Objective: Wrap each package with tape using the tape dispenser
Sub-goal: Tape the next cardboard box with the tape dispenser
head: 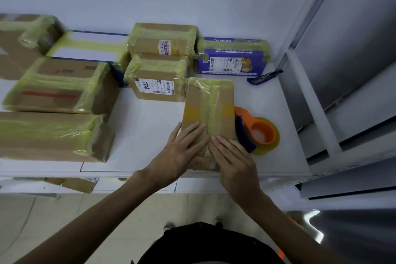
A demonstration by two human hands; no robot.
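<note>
A brown cardboard package [209, 105] lies on the white table [145, 126] in front of me, with a strip of yellowish tape running down its middle. My left hand [182, 152] lies flat on its near left part, fingers straight. My right hand [233, 158] presses flat on its near right part, fingertips on the tape strip. Just right of the package rests the orange and blue tape dispenser [257, 133] with a yellowish tape roll; neither hand touches it.
Several taped cardboard boxes [62, 85] crowd the left and back of the table. A blue printed box [233, 58] stands at the back right, a blue utility knife [264, 77] beside it. Grey metal shelving [342, 70] rises on the right.
</note>
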